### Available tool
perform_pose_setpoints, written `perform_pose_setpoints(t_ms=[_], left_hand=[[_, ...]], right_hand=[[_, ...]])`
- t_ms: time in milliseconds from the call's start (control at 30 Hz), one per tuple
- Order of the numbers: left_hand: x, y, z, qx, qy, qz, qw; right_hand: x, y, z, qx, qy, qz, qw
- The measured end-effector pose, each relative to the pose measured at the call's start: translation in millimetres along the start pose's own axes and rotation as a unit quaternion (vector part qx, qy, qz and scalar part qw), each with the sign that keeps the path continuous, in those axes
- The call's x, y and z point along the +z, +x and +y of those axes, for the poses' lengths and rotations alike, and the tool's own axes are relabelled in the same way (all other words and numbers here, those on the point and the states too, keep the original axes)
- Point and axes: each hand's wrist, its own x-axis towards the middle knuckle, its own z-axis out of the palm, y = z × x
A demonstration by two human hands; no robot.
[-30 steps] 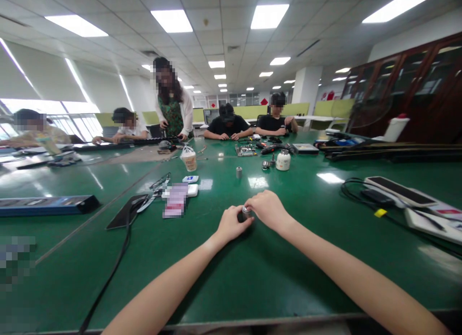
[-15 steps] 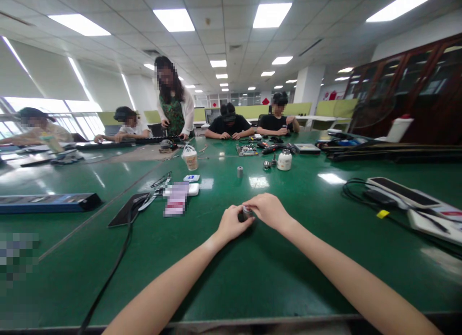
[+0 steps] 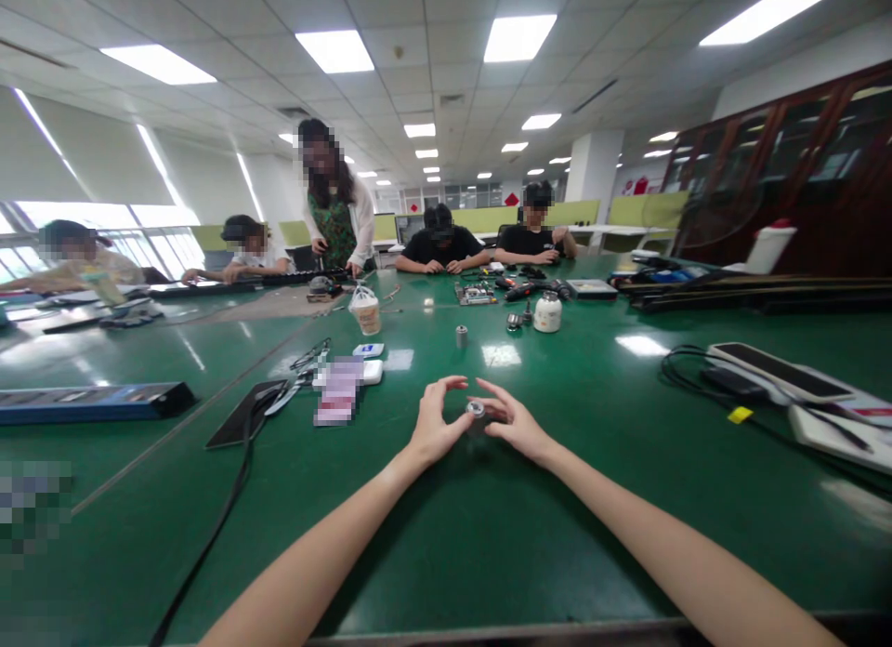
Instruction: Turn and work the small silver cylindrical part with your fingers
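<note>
A small silvery metal cylinder (image 3: pixel 476 410) with a round top stands on the green table (image 3: pixel 446 535) between my two hands. My left hand (image 3: pixel 436 424) curves around its left side, fingers spread and thumb tip close against it; I cannot tell if the thumb touches. On the other side, my right hand (image 3: pixel 519 426) is open too, its fingers apart and reaching just past the cylinder. A second, similar metal cylinder (image 3: pixel 461 336) stands upright farther off, beyond my fingertips.
Left of my hands lie a pixelated pinkish item (image 3: pixel 339 391), a dark flat plate (image 3: pixel 243 415) and a cable. A bagged cup (image 3: pixel 364 310) and white jar (image 3: pixel 547 312) stand farther back. White devices (image 3: pixel 780 373) with black cables lie right. Several people sit or stand across the table.
My fingers have come off the metal cylinder and spread apart. The right hand has moved down from its top to its right side. The view has tilted slightly.
</note>
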Motion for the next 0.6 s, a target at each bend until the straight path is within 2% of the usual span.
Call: perform_pose_setpoints(t_ms=[133, 267, 600], left_hand=[[-3.3, 2, 9, 0.020, -0.038, -0.018, 0.999], [-4.4, 4, 11, 0.016, -0.053, 0.005, 0.998], [0.9, 4, 13, 0.011, -0.059, 0.037, 0.997]], right_hand=[[7, -2, 8, 0.007, 0.052, -0.006, 0.999], [9, -3, 11, 0.019, 0.065, -0.007, 0.998], [11, -5, 9, 0.023, -0.004, 0.007, 1.000]])
